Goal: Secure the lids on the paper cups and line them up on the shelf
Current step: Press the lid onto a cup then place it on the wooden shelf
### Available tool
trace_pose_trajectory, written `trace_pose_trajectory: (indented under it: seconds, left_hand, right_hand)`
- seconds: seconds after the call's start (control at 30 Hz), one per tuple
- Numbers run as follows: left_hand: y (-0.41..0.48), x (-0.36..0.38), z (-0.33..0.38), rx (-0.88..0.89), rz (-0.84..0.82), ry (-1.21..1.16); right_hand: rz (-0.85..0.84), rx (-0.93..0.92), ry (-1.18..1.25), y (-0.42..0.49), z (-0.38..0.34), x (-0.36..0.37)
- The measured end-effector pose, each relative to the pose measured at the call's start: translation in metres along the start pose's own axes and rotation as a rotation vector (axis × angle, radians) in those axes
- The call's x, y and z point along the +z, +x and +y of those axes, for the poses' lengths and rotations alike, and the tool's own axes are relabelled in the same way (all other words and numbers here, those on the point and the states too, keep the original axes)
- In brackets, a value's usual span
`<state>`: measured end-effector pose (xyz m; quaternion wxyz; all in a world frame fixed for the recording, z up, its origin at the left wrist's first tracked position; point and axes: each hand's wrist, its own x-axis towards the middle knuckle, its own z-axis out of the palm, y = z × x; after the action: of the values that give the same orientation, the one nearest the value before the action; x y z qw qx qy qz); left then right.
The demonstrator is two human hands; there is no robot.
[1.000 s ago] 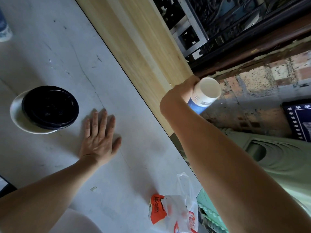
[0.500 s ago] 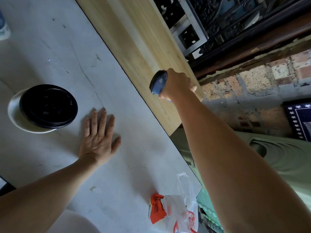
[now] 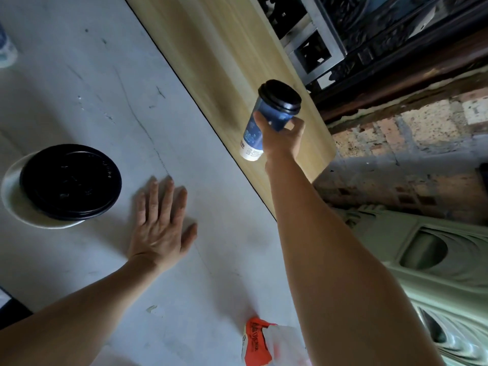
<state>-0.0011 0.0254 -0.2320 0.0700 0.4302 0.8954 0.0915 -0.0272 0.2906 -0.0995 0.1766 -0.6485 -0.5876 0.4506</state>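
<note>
Two hands in view: left hand, right hand. One lidded blue paper cup. One white bowl under one black lid. One orange-and-clear plastic bag.

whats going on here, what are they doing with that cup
A person's right hand holds a blue paper cup, with its black lid on, over the wooden shelf; whether its base touches the wood is unclear. The left hand lies flat and empty on the white table. Beside it a white bowl carries a wide black lid. A plastic bag sits at the table's near edge.
</note>
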Motion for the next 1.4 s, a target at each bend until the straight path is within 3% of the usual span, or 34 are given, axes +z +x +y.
trace_pose_trajectory:
  seconds: [0.3, 0.5, 0.63, 0.97, 1.17, 1.4]
  left_hand:
    - [0.000, 0.004, 0.000, 0.001, 0.005, -0.005]
    - [-0.001, 0.003, 0.000, 0.009, 0.014, 0.013]
    - [-0.001, 0.001, 0.001, 0.006, 0.032, 0.024]
    - [-0.001, -0.001, 0.001, 0.007, 0.036, 0.020]
    - [-0.001, 0.000, 0.001, 0.009, 0.034, 0.016]
    - [0.000, -0.001, 0.001, 0.013, 0.026, 0.021]
  right_hand:
    - [0.033, 0.040, 0.121, 0.008, 0.037, -0.002]
    - [-0.120, -0.054, 0.159, 0.009, 0.048, -0.021]
    - [-0.216, -0.116, 0.061, 0.010, 0.051, -0.034]
    - [-0.473, 0.013, 0.123, 0.014, 0.052, -0.049]
    - [-0.497, 0.027, 0.164, 0.014, 0.053, -0.042]
    - [-0.390, -0.025, 0.202, 0.008, 0.062, -0.014]
